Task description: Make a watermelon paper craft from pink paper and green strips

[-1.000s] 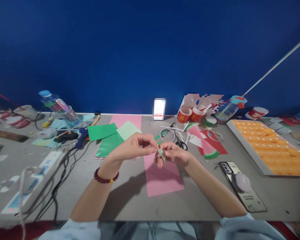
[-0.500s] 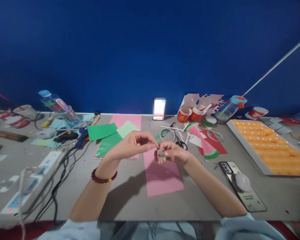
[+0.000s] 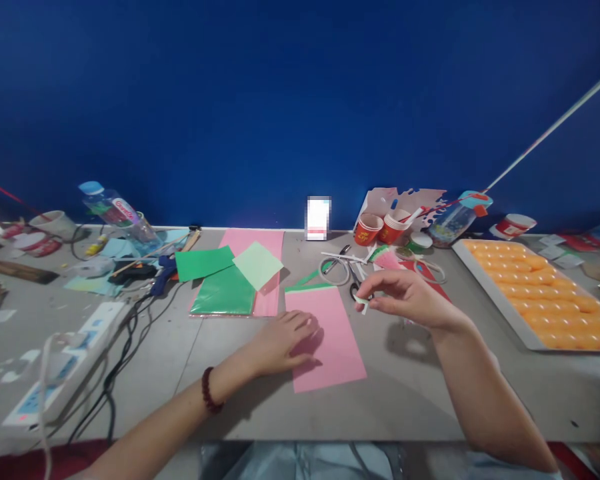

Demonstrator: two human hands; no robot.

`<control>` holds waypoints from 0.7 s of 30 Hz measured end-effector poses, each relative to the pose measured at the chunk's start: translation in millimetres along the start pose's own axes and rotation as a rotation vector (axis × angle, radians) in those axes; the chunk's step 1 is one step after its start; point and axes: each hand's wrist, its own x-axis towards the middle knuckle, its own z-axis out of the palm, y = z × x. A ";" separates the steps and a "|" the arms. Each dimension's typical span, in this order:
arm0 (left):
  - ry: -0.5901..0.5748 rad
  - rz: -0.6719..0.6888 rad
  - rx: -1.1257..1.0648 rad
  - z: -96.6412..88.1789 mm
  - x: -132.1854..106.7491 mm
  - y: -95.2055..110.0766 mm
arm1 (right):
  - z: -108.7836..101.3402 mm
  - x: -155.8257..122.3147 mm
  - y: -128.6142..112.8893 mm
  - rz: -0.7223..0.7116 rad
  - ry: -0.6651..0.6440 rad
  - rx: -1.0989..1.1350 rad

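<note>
My left hand (image 3: 287,340) lies over the left side of a pink sheet of paper (image 3: 336,347), its fingers stretched out and touching it. A green strip (image 3: 315,289) runs along that sheet's far edge. Raised above the table, to the right of the sheet, my right hand (image 3: 405,299) pinches a small pale piece of paper or tape (image 3: 363,303) between thumb and fingers. Just behind those fingertips are black-handled scissors (image 3: 355,292), partly hidden. A pink and green fan-shaped paper (image 3: 386,257) is mostly covered by the right hand.
Green sheets (image 3: 225,293) and a pale green square (image 3: 258,265) lie left of centre. A power strip (image 3: 70,367) with cables is at left. Red paper cups (image 3: 369,230) and a lit screen (image 3: 318,219) stand at the back. A tray of orange balls (image 3: 540,293) sits at right.
My hands have parted. The left came down onto the pink sheet; the right moved right with the small pale piece. My right arm now hides the phone that lay at right.
</note>
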 end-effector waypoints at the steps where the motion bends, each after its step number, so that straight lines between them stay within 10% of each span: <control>1: 0.004 -0.005 0.032 9.0 -3.4 -3.7 | 2.3 -4.3 0.6 0.023 0.033 -0.070; 15: 0.052 0.014 0.188 20.6 27.3 -51.9 | 47.0 -21.7 41.1 0.093 0.120 -0.604; 21: 0.316 -0.050 -0.173 7.9 25.4 -34.5 | 62.5 -15.2 51.3 0.091 0.115 -0.774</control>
